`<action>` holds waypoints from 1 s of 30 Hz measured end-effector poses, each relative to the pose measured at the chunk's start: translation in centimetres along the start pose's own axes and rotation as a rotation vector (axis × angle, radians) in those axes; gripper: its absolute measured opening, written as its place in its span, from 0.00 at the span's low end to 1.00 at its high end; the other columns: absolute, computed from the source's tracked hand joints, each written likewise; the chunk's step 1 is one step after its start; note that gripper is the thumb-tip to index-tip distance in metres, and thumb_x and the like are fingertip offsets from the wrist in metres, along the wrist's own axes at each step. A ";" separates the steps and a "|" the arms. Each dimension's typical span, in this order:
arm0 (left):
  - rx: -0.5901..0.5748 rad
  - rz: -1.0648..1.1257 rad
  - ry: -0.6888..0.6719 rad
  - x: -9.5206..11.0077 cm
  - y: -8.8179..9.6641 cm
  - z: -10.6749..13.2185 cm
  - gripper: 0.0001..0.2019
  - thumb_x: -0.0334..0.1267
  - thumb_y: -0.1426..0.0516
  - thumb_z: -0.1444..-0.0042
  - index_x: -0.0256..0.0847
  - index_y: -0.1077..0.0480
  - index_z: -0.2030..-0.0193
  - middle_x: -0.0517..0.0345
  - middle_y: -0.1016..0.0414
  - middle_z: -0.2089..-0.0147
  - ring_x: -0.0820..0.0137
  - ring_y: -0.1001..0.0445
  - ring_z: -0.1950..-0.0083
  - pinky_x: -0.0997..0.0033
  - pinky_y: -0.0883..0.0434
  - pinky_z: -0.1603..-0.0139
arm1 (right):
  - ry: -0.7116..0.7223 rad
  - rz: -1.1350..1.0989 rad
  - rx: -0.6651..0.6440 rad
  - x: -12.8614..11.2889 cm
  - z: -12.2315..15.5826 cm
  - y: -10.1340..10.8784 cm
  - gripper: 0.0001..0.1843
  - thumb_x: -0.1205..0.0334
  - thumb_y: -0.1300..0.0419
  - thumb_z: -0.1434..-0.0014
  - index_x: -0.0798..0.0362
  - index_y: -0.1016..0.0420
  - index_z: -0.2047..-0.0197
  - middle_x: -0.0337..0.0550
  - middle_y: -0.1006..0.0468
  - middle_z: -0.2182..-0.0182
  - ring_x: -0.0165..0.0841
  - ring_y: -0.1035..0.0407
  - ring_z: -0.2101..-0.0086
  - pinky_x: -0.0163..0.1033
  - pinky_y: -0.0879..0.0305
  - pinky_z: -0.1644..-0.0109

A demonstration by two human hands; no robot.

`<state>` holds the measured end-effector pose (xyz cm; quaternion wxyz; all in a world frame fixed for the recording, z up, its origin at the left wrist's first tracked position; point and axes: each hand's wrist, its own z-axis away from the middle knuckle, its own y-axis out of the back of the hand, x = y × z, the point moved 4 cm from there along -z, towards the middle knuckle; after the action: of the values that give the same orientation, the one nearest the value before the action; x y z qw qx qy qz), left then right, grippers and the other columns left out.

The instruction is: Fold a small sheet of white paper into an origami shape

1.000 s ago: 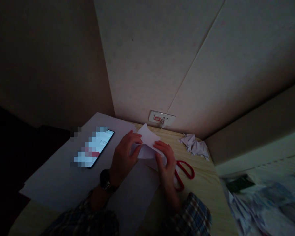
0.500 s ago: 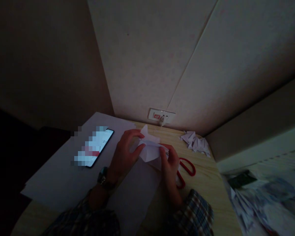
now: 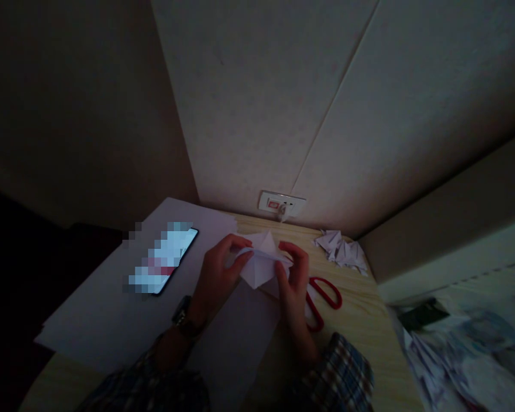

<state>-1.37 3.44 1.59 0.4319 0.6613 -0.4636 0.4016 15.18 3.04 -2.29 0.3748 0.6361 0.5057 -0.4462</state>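
Dimly, folded paper (image 3: 261, 268), scissors (image 3: 337, 292) half behind right hand (image 3: 294, 280)

The folded paper (image 3: 261, 264) sits between the left grip (image 3: 217, 274) and the right grip (image 3: 292, 280), pinched by both just above the tabletop (image 3: 360, 326). Under both grips lies a large sheet (image 3: 98, 320), spread over the tabletop's left part. Left of the left grip, a phone (image 3: 165, 260) rests on that sheet. Just right of the right grip, scissors (image 3: 326, 294) lie on the tabletop, partly hidden by that grip. Beyond the right grip and further right, a heap of crumpled paper (image 3: 343, 252) lies near the far corner. Straight beyond both grips, a wall socket (image 3: 281, 204) sits where wall meets tabletop. Well right, below the tabletop's edge, loose papers (image 3: 455, 360) lie scattered.
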 end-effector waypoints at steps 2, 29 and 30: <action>0.023 0.032 0.023 -0.2 0.0 0.1 0.03 0.36 0.41 0.44 0.41 0.30 0.66 0.56 0.23 0.62 0.66 0.25 0.56 0.67 0.31 0.52 | -0.031 0.012 0.012 0.3 0.0 0.0 0.19 0.56 0.41 0.40 0.47 0.36 0.47 0.46 0.31 0.47 0.37 0.34 0.48 0.43 0.34 0.48; 0.163 -0.121 -0.022 0.3 0.9 -0.1 0.05 0.38 0.40 0.48 0.40 0.24 0.69 0.56 0.19 0.64 0.65 0.24 0.60 0.62 0.32 0.45 | -0.124 0.085 -0.144 0.9 0.0 -0.7 0.11 0.52 0.41 0.43 0.51 0.31 0.69 0.36 0.27 0.74 0.32 0.33 0.71 0.36 0.37 0.67; 0.170 -0.105 0.015 0.2 1.0 -0.1 0.06 0.39 0.40 0.48 0.40 0.24 0.69 0.57 0.20 0.65 0.66 0.25 0.61 0.65 0.30 0.50 | -0.103 0.065 -0.167 0.8 0.1 -0.8 0.11 0.52 0.42 0.42 0.51 0.30 0.68 0.36 0.27 0.73 0.32 0.33 0.70 0.36 0.36 0.66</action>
<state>-2.24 3.28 2.04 0.3984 0.7160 -0.3893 0.4209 14.49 3.40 -3.11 0.4664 0.5951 0.5004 -0.4219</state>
